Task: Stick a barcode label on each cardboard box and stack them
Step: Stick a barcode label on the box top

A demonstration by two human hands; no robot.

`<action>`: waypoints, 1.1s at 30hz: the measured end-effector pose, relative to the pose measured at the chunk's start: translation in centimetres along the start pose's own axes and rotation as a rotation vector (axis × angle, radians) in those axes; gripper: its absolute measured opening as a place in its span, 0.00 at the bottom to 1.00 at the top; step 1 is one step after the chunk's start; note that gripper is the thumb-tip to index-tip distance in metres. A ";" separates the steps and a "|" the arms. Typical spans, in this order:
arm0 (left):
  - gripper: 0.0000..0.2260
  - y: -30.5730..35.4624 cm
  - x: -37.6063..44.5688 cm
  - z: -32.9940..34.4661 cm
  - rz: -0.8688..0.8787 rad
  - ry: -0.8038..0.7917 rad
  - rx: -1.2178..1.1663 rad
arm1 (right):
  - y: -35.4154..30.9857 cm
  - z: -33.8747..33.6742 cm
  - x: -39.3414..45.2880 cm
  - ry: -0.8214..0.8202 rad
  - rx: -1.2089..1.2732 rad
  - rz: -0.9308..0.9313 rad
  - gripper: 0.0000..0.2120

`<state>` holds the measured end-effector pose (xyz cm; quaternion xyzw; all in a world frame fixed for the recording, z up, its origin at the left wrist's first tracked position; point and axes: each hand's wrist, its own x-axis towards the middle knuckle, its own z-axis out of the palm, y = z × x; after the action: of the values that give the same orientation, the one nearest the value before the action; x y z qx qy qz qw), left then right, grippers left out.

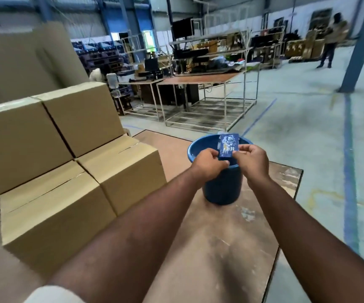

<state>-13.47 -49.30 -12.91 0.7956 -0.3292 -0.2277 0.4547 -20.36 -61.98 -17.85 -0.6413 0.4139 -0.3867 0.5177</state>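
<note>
Two hands, the left hand (208, 164) and right hand (253, 159), pinch one small blue printed label (228, 146) between curled fingers, above a blue bucket (220, 189) on the worn table (231, 248). Four cardboard boxes (52, 149) sit stacked at nine o'clock from the label, touching one another.

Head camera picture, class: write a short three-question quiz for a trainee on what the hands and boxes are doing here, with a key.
1. True or false: both hands hold the blue label above the blue bucket.
2. How many cardboard boxes show in the stack beside the bucket? A two, B four, C six.
3. Fill in: the bucket stands on the brown ____.

Key
1. True: the left hand and the right hand each pinch the label's lower part.
2. B: two on top, two below.
3. Table.
</note>
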 end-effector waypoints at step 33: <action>0.07 -17.5 -50.1 -22.6 -0.053 0.954 0.222 | -7.7 13.7 -48.5 -1.260 0.415 -0.499 0.07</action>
<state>-27.06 6.75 -14.13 0.8629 -0.0860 0.1871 0.4615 -24.05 -11.16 -15.83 -0.7069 -0.2057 -0.1198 0.6661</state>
